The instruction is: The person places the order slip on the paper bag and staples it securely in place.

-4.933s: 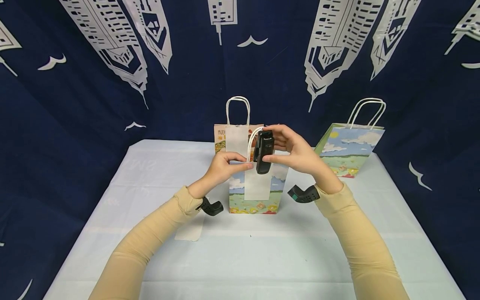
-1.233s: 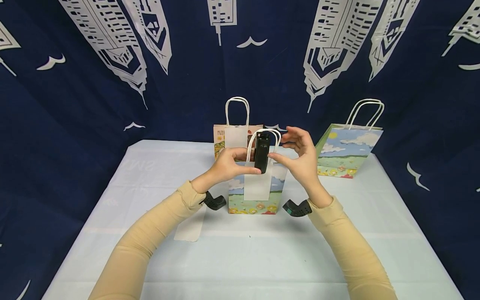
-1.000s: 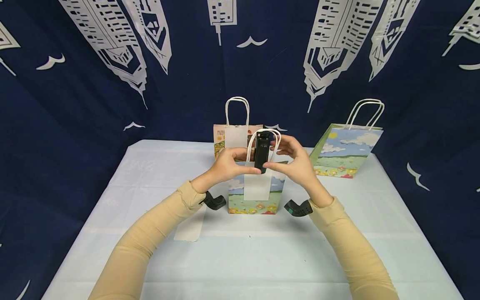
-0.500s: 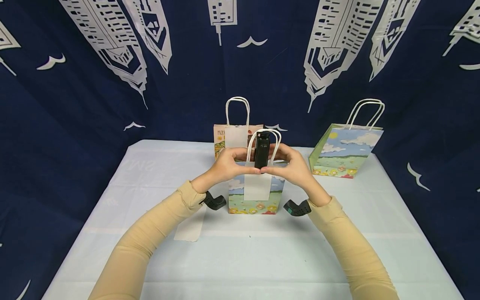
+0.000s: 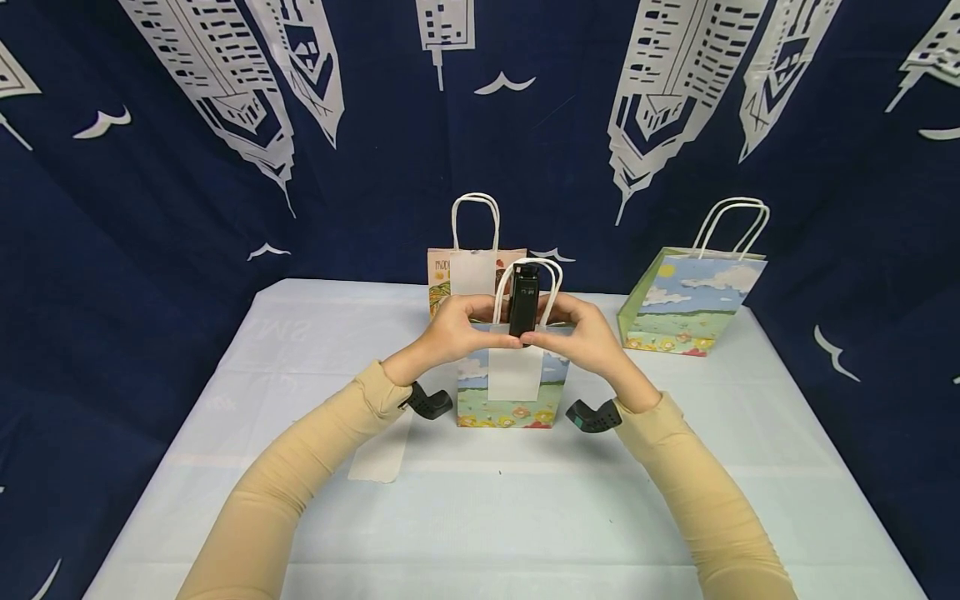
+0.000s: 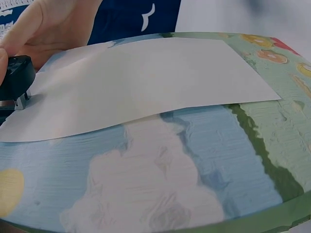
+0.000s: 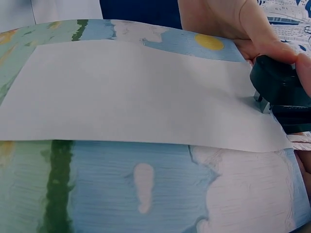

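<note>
A black stapler (image 5: 524,298) stands upright between the white handles of a paper bag (image 5: 474,400) with clouds and flowers. Its head reaches over the bag's top edge and bears on a white paper sheet (image 5: 515,375), as both wrist views show. My left hand (image 5: 456,329) pinches the stapler from the left, thumb in front and fingers behind the bag's top. From the right, my right hand (image 5: 588,333) does the same, its thumb tip meeting the left one on the stapler's head (image 7: 277,80). The bag hides most of the fingertips.
Behind stands a second paper bag (image 5: 438,279) with a white sheet on its front. A third bag (image 5: 686,304), with a sky and meadow print, leans at the back right. Another white sheet (image 5: 382,458) lies on the table by my left forearm.
Earlier my right hand held the stapler alone while my left held the bag's top. The left then took the stapler; the right opened away and came back, its thumb joining the left one.
</note>
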A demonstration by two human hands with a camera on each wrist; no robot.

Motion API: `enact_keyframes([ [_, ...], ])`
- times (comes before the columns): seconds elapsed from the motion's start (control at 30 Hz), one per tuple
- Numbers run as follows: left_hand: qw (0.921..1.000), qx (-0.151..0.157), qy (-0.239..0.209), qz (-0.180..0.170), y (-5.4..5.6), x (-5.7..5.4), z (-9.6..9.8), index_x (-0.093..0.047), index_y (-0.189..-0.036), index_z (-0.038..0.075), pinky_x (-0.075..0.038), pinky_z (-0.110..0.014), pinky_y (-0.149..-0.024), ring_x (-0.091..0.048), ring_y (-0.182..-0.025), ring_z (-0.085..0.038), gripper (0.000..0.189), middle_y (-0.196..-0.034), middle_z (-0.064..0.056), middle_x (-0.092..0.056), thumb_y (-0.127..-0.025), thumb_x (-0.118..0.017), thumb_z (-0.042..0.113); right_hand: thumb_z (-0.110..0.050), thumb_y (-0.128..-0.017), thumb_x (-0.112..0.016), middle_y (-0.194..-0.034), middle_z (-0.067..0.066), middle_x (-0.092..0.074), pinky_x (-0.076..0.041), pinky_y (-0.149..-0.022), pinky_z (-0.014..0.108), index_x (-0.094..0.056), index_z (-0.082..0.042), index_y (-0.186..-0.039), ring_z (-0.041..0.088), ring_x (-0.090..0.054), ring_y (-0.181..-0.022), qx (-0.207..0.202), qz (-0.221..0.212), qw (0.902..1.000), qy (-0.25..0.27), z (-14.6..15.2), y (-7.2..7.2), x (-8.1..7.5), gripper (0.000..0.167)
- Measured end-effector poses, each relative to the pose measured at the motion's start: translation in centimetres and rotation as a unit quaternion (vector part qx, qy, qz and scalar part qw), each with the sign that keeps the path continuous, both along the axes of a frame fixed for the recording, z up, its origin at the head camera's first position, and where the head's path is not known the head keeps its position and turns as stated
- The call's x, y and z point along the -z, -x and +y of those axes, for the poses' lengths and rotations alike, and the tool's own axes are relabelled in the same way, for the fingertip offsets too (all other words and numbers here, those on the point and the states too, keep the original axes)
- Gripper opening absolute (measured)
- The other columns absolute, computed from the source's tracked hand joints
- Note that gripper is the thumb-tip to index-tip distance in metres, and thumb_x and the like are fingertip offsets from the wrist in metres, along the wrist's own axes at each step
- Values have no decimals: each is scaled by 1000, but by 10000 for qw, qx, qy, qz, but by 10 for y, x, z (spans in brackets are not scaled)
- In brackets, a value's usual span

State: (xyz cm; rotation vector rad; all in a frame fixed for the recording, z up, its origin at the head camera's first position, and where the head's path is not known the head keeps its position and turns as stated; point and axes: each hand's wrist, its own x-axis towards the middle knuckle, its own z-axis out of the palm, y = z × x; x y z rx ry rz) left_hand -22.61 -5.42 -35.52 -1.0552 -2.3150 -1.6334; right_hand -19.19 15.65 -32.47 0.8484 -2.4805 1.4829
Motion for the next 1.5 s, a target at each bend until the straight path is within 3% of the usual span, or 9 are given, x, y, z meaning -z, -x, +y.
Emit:
enact_keyframes([
  [0.2, 10000, -17, 42, 39, -1, -1, 1, -70, -103, 2, -53, -32, -76, -66, -87, -22, 42, -97, -11, -70, -66, -86, 12, 4, -76, -75, -99, 19, -65, -51, -80, 38, -63, 7, -108, 32, -62, -90, -57, 174, 9998, 22, 0, 0, 2, 34],
  [0.43, 9997, -75, 229, 94, -1, -1, 0, -71, -102, 8, -51, -27, -74, -64, -84, -12, 40, -95, -3, -71, -67, -86, 18, 7, -74, -75, -97, 19, -66, -52, -79, 39, -63, 8, -104, 28, -62, -87, -133, 361, 9992, 109, 0, -1, 2, 32],
  [0.6, 9996, 22, 232, 146, -1, 0, -1, -70, -102, 8, -52, -28, -72, -64, -82, -11, 38, -93, -1, -71, -69, -85, 19, 7, -74, -75, -96, 19, -66, -52, -78, 35, -64, 8, -103, 27, -62, -86, -188, 402, 9989, 138, -1, -2, 3, 31],
  [1.0, 9992, -1, 302, 268, -1, 0, -2, -70, -99, 8, -52, -30, -68, -63, -77, -8, 35, -87, 2, -70, -69, -85, 19, 11, -72, -75, -92, 21, -66, -51, -76, 43, -64, 10, -100, 30, -62, -83, -199, 469, 9984, 242, -3, -4, 0, 30],
  [1.23, 9981, 35, 147, 589, 0, 2, -1, -71, -98, 6, -51, -29, -67, -62, -76, -10, 37, -86, 0, -70, -66, -86, 17, 13, -68, -76, -88, 20, -66, -52, -74, 40, -65, 9, -96, 12, -61, -81, -290, 687, 9964, 413, -2, -4, 2, 30],
  [1.5, 9994, 127, -28, 328, -1, 1, 1, -70, -96, 3, -51, -34, -64, -61, -70, -13, 34, -81, -5, -69, -67, -86, 12, 15, -67, -76, -85, 20, -66, -52, -71, 33, -65, 11, -93, 10, -62, -76, -167, 601, 9959, 648, -3, -2, 4, 29],
])
